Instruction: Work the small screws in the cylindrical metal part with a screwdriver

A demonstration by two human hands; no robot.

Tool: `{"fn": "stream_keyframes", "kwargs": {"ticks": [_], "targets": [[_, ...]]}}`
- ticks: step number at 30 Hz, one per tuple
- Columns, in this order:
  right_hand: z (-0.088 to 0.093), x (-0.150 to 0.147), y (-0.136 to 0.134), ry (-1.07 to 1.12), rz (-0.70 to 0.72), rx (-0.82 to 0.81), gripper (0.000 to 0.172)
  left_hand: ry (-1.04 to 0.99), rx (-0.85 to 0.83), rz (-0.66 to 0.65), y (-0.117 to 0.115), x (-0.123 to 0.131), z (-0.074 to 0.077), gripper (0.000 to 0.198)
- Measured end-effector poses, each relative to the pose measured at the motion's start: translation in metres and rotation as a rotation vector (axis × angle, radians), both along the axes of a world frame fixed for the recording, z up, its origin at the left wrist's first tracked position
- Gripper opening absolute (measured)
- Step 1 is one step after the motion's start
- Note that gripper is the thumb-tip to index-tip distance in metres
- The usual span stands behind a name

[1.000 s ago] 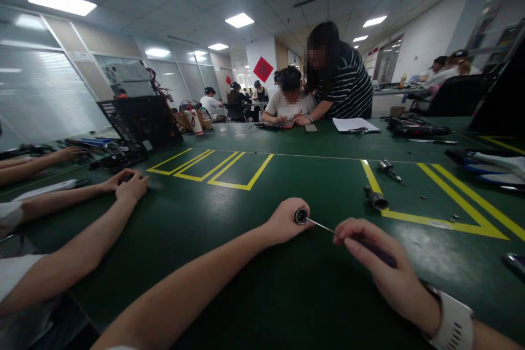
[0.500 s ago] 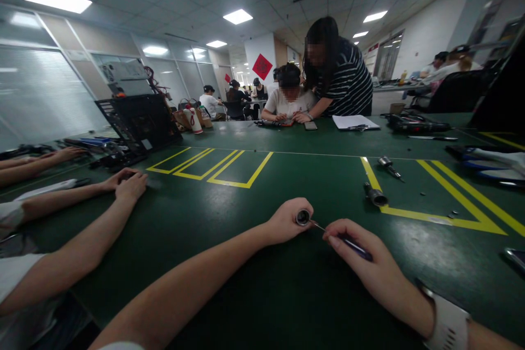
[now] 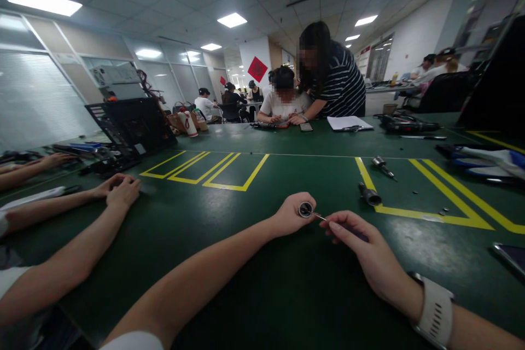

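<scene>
My left hand (image 3: 289, 216) is closed around a hollow cylindrical metal part (image 3: 305, 209), its round open end facing me. My right hand (image 3: 365, 249), with a pale watch on its wrist, pinches a thin screwdriver (image 3: 356, 233). The slim shaft points left to the side of the metal part, at its rim near my left fingers. Whether the tip sits in a screw is too small to tell. Both hands are low over the green table (image 3: 262, 279).
Another hollow metal piece (image 3: 370, 195) and a smaller pointed metal piece (image 3: 382, 165) lie by the yellow tape, with tiny parts (image 3: 444, 211) nearby. A phone-like device (image 3: 509, 257) rests at right. A co-worker's hands (image 3: 121, 188) are at left. A computer chassis (image 3: 137, 126) stands behind them.
The view has shifted slightly, so the table things appear a little further left. My right hand has turned a little, hiding more of the screwdriver's handle. Both grips are kept.
</scene>
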State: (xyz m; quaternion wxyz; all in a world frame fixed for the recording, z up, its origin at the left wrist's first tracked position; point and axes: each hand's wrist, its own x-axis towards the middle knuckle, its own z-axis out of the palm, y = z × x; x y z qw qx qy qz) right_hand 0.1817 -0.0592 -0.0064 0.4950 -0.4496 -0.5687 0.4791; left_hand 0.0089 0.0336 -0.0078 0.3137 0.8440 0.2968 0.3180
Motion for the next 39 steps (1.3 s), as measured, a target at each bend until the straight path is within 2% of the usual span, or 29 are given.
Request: {"fn": "stream_keyframes", "kwargs": {"ticks": [4, 9, 12, 18, 26, 32, 36, 39], "targets": [[-0.001, 0.000, -0.001, -0.088, -0.016, 0.009, 0.023, 0.035, 0.080, -0.002, -0.003, 0.001, -0.001, 0.019], [0.006, 0.002, -0.006, -0.216, -0.086, 0.056, 0.022, 0.092, 0.083, -0.018, -0.004, 0.001, 0.001, 0.017], [0.010, 0.001, -0.010, -0.281, -0.073, 0.111, 0.022, 0.128, 0.092, -0.026, -0.004, 0.001, 0.001, 0.017], [0.012, -0.003, -0.010, -0.343, -0.005, 0.123, 0.022, 0.190, 0.156, -0.025, -0.002, 0.000, -0.002, 0.016], [0.011, 0.001, -0.012, -0.352, -0.081, 0.138, 0.023, 0.294, 0.192, 0.018, -0.003, -0.001, 0.001, 0.014], [0.010, -0.003, -0.009, -0.415, -0.069, 0.145, 0.022, 0.344, 0.244, -0.047, -0.003, 0.000, -0.002, 0.014], [0.010, -0.002, -0.006, -0.325, -0.040, 0.049, 0.021, 0.371, 0.278, -0.074, -0.002, 0.000, -0.002, 0.012], [0.009, 0.002, -0.001, -0.075, -0.025, -0.077, 0.018, 0.348, 0.257, -0.099, -0.002, 0.000, -0.001, 0.012]]}}
